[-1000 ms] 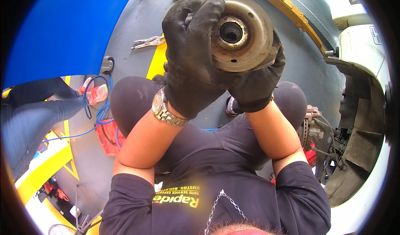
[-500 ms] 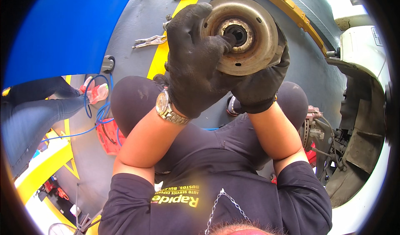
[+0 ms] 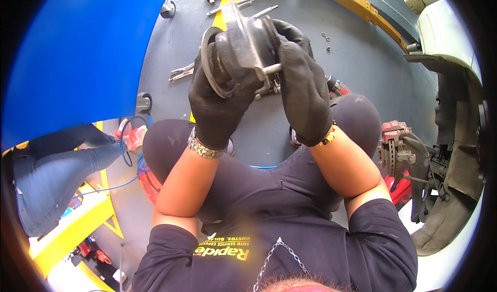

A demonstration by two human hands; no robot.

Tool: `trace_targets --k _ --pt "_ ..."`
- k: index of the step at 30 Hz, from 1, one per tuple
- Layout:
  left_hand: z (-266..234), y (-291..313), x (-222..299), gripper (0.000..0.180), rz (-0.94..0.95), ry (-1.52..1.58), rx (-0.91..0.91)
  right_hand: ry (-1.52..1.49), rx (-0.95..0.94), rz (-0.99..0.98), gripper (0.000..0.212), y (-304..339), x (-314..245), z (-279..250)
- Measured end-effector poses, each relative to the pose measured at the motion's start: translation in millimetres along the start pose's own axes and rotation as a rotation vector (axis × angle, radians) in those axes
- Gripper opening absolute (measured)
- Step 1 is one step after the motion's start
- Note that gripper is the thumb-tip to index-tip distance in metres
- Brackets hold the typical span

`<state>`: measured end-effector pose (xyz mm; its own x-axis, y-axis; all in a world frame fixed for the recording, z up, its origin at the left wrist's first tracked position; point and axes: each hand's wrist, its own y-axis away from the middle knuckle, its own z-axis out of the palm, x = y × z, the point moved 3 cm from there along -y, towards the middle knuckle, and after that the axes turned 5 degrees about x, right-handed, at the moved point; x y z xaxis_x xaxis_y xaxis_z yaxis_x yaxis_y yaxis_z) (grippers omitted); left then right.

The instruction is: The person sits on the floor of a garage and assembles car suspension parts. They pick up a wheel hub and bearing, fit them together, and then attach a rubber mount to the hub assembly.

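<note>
Both gloved hands hold up a strut mount (image 3: 240, 48), tilted on its side above my knees. It has a round metal seat at its left, a dark rubber middle and a plate with a stud sticking out at its right. My left hand (image 3: 220, 103) is closed around the seat side, its fingertips partly hidden behind the rim. Around the plate side my right hand (image 3: 304, 87) is closed, fingers wrapped over the far edge. Past my left hand, locking pliers (image 3: 181, 73) lie on the grey floor.
Wrenches (image 3: 243, 1) lie on the floor ahead, with small nuts (image 3: 326, 37) farther right. A yellow beam (image 3: 357, 4) crosses the far right. The exposed brake disc (image 3: 392, 147) and wheel arch stand at my right. A blue panel (image 3: 83, 48), hose (image 3: 124, 146) and another person's jeans (image 3: 67, 160) are left.
The strut mount has turned from facing me to side-on and shifted left. My right hand has come from beneath it to its right side; my left hand has moved down off its face.
</note>
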<state>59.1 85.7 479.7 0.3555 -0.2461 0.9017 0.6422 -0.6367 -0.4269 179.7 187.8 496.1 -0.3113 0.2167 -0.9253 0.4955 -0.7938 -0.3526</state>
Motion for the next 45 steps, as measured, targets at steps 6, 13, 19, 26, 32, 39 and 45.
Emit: trace_targets --k 6,13,19,26,32,39,45 --pt "0.8 1.5 -5.3 0.062 -0.02 -0.083 -0.091 0.444 0.006 -0.373 0.025 6.8 13.8 -2.0" --pt "-4.9 1.8 6.4 0.045 -0.205 0.136 -0.293 0.359 -0.085 -0.384 0.026 -1.9 23.1 -15.9" --pt "-11.6 2.3 20.7 0.037 -0.484 0.372 -0.275 0.217 -0.124 -0.187 0.028 -10.8 10.5 -15.2" --pt "-11.3 3.5 16.7 0.031 -0.345 0.086 -0.122 0.241 -0.152 -0.25 0.022 -7.4 7.6 -10.2" --pt "-14.4 7.5 10.5 0.036 -0.255 -0.008 -0.004 0.206 -0.243 -0.173 0.026 -7.0 12.1 -7.8" --pt "-18.8 6.3 2.7 0.037 -0.329 0.182 0.046 0.018 -0.192 -0.074 0.031 -2.7 10.8 3.1" --pt "-18.4 8.5 11.2 0.031 -0.513 0.45 0.06 0.168 -0.171 -0.219 0.033 3.2 38.4 -6.4"
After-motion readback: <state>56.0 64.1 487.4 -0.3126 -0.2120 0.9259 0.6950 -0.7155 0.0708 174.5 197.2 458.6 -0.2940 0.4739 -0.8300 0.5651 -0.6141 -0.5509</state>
